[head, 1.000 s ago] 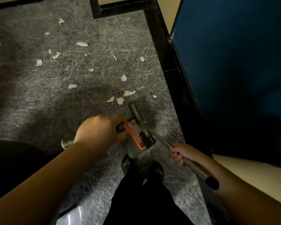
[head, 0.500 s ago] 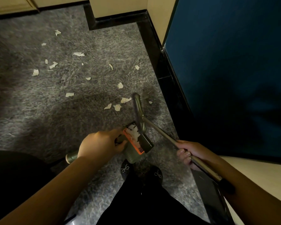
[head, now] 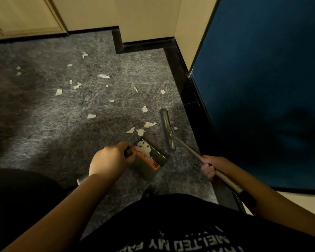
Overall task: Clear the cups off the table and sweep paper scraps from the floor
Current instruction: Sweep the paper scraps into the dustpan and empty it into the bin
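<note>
Low over grey carpet, the sweeping step is under way: the left hand [head: 110,161] grips a dustpan [head: 149,157] already holding scraps, while the right hand [head: 212,166] clenches a broom [head: 168,131] handle. Paper scraps [head: 140,131] lie just beyond the pan at 12 o'clock, others scattered toward 10. Next, probably, the broom head draws these in. No cups or table show; the pan's handle is mostly hidden.

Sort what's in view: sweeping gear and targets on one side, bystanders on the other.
In the job:
broom, gripped by right hand
dustpan, gripped by left hand, some scraps inside
paper scraps on the carpet

Just there:
blue panel
black skirting
beige cabinets
</note>
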Available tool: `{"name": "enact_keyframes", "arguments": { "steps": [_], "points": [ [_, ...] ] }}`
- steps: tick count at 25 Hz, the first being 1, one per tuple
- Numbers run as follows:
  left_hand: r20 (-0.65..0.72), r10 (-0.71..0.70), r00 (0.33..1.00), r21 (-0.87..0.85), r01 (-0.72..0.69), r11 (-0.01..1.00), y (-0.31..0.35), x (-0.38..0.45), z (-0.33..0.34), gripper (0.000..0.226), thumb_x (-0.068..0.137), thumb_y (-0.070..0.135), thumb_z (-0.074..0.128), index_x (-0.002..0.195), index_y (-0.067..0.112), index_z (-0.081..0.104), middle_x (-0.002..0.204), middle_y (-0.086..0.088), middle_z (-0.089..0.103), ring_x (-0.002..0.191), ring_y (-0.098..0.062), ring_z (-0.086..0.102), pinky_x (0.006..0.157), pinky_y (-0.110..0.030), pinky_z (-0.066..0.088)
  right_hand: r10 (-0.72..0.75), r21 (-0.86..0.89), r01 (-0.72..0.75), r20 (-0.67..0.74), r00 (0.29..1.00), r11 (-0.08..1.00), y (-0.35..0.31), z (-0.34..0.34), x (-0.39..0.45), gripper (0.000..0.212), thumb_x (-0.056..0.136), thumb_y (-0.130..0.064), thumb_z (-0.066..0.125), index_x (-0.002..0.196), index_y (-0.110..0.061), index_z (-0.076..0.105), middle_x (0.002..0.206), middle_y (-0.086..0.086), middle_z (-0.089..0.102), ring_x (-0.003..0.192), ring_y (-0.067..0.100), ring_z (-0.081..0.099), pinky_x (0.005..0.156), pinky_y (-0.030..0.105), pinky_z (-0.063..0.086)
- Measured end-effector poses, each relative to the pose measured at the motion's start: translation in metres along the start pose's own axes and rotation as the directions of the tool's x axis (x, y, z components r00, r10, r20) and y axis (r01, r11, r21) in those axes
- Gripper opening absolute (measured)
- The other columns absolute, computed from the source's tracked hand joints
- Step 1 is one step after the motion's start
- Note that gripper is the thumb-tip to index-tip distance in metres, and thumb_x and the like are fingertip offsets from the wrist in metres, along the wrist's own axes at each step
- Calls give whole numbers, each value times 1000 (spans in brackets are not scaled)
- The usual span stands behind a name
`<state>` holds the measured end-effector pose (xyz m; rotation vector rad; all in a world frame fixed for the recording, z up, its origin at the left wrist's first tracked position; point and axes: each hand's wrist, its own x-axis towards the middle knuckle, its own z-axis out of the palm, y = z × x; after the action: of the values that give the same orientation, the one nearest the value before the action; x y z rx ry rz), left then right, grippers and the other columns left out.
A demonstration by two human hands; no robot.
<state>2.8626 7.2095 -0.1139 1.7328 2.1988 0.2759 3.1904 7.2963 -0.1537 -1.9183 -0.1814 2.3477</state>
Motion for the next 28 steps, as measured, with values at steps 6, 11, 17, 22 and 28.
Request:
{"name": "enact_keyframes", "arguments": {
  "steps": [6,11,17,22,28],
  "points": [
    [-71,-106,992,-39,104,994,-36,0,-16,28,80,52,68,103,37,66,85,8,73,75,-19,68,57,-26,50,-45,-16,45,10,999,999,-14,20,2,18,104,-14,33,89,-12,44,42,-1,35,26,5,31,25,14,24],
    [-99,-154,983,-36,152,988,-52,-1,-35,27,80,49,69,103,34,67,83,5,73,72,-22,68,54,-25,45,15,-111,-13,25,1000,994,-30,55,6,15,104,-19,33,100,-17,47,43,-2,35,27,4,32,27,12,27],
    [-117,-238,964,-27,236,971,-57,-2,-56,25,82,46,68,103,32,68,82,2,73,71,-25,68,55,-27,45,18,-288,-6,37,999,958,-54,100,16,8,104,-18,35,101,-21,42,48,-3,35,30,3,32,29,12,28],
    [-156,-354,922,-39,352,935,-60,3,-60,29,81,48,69,103,30,68,80,2,72,69,-23,68,56,-27,47,63,-389,-54,10,998,920,-103,123,43,11,103,-14,37,101,-25,40,52,-1,32,28,5,32,27,12,28],
    [-218,-467,857,-40,470,882,-48,26,-57,27,78,46,73,100,30,69,72,5,71,60,-19,67,50,-23,42,164,-616,-134,-8,986,776,-170,160,79,18,104,-17,34,87,-17,38,42,-2,33,26,5,29,29,9,24]
  ]
}}
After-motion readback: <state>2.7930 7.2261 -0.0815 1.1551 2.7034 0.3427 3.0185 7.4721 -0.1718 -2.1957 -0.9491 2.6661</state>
